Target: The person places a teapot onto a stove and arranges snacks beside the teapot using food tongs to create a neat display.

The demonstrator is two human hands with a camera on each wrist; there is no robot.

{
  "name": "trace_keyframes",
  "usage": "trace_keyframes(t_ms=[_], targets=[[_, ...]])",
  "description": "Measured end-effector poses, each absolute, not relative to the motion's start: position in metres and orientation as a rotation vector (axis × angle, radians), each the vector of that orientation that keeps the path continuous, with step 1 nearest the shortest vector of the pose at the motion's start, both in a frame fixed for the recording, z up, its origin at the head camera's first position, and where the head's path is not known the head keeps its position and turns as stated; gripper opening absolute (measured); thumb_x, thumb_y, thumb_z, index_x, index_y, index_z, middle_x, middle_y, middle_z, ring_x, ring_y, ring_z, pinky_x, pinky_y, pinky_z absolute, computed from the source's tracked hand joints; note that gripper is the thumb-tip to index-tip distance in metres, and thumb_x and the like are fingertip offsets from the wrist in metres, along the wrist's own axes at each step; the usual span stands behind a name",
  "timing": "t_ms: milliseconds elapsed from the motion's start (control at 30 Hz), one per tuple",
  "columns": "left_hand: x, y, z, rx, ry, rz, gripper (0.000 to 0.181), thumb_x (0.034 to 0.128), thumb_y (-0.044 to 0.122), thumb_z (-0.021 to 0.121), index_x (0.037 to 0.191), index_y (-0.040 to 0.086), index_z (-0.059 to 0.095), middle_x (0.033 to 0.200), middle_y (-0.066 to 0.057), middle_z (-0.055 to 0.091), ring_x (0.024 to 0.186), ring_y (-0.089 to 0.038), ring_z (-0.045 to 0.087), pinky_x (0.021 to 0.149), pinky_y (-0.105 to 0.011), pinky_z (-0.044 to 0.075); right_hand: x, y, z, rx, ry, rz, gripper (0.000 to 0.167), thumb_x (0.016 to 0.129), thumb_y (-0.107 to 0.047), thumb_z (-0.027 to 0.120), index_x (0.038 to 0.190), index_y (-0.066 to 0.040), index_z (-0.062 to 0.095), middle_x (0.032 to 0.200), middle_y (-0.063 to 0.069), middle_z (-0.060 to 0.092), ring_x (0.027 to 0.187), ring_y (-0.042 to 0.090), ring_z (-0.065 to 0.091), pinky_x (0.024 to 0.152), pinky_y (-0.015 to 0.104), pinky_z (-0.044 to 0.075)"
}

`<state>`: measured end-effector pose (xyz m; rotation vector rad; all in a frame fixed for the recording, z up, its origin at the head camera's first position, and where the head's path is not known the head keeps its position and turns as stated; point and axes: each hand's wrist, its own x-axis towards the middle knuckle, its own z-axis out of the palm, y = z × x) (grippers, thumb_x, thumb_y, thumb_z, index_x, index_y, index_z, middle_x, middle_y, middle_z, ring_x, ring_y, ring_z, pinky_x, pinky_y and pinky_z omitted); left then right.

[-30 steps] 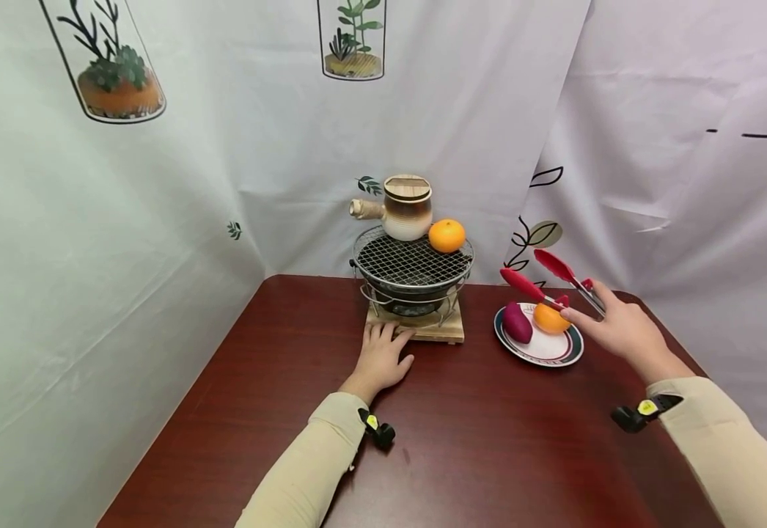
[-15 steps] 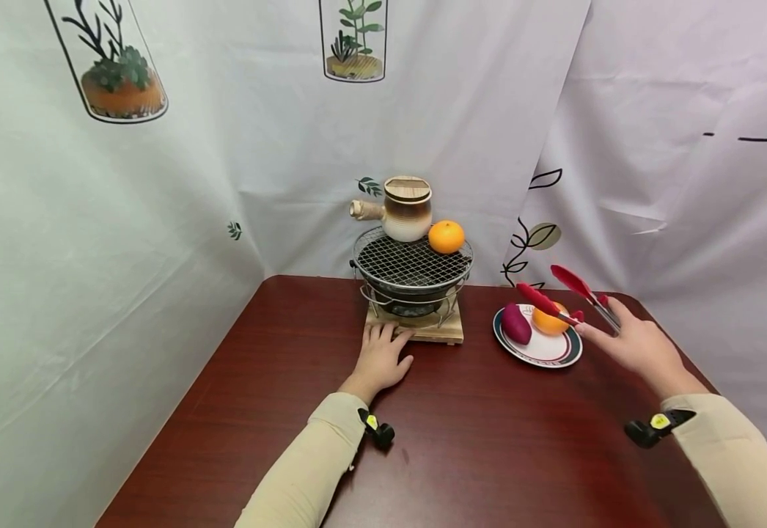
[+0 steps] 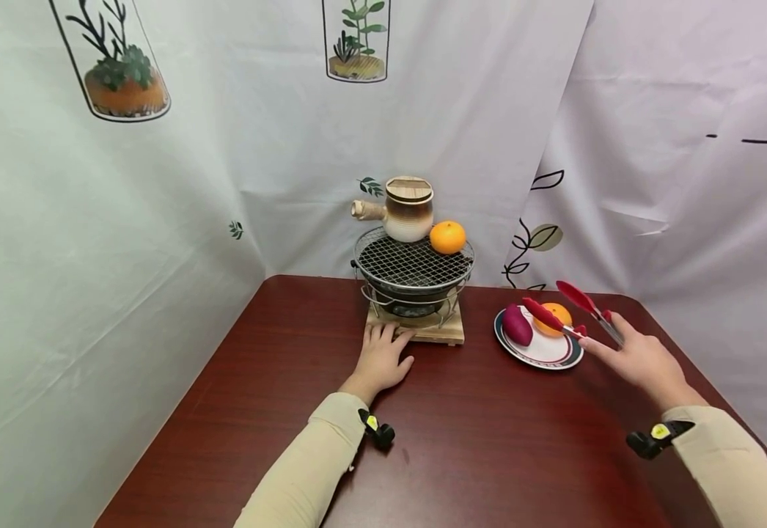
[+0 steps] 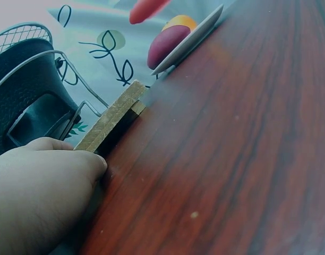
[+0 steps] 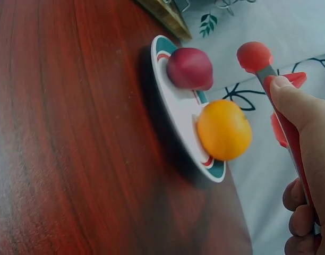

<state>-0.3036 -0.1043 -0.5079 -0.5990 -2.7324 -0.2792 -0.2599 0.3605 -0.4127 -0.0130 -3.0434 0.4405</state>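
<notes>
My left hand (image 3: 378, 367) rests with its fingers on the front edge of a wooden board (image 3: 446, 334), thumb spread to the side. On that board stands a round grill (image 3: 410, 268) with a wire mesh top. My right hand (image 3: 647, 367) grips metal tongs with red tips (image 3: 568, 290), whose arms are spread apart with nothing between them. They hover above and beside a plate (image 5: 176, 114) holding an orange (image 5: 223, 130) and a smooth purple oblong thing (image 5: 190, 69). In the right wrist view the tips look apart from the orange.
A clay pot (image 3: 408, 216) with a wooden lid and a side handle stands at the back of the grill. Another orange (image 3: 447, 237) sits beside it on the mesh. Printed cloth walls (image 3: 304, 132) enclose the dark red table (image 3: 476, 440).
My right hand has brought the tongs down and to the right, so one red tip now overlaps the plate's orange in the head view. The left hand stays put on the board.
</notes>
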Motion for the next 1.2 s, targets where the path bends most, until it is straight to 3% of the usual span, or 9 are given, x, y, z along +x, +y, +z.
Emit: trace_keyframes(t_ms=[300, 533, 1200], targets=[[-0.301, -0.103, -0.506, -0.608, -2.729, -0.293, 0.049, 0.0975, 0.038, 0.063, 0.144, 0.027, 0.055, 0.145, -0.01, 0.045, 0.136, -0.037, 0.037, 0.116, -0.062, 0.019, -0.256, 0.37, -0.429, -0.042, -3.052, 0.457, 0.11, 0.09, -0.076, 0.047, 0.158, 0.004, 0.014, 0.128, 0.047, 0.044, 0.104, 0.059, 0.052, 0.069, 0.064, 0.05], [-0.301, -0.103, -0.506, -0.602, -2.715, -0.31, 0.049, 0.0968, 0.038, 0.063, 0.144, 0.027, 0.056, 0.145, -0.01, 0.045, 0.135, -0.038, 0.037, 0.116, -0.062, 0.019, -0.256, 0.373, -0.434, -0.06, -3.078, 0.447, 0.111, 0.09, -0.077, 0.047, 0.157, 0.004, 0.013, 0.132, 0.049, 0.04, 0.109, 0.062, 0.049, 0.073, 0.069, 0.048], [-0.301, -0.104, -0.506, -0.593, -2.719, -0.284, 0.049, 0.0966, 0.039, 0.064, 0.143, 0.027, 0.057, 0.144, -0.01, 0.046, 0.134, -0.036, 0.038, 0.115, -0.062, 0.021, -0.26, 0.373, -0.449, -0.068, -3.085, 0.353, 0.109, 0.089, -0.08, 0.044, 0.158, 0.001, 0.019, 0.131, 0.047, 0.044, 0.105, 0.06, 0.052, 0.062, 0.06, 0.05]])
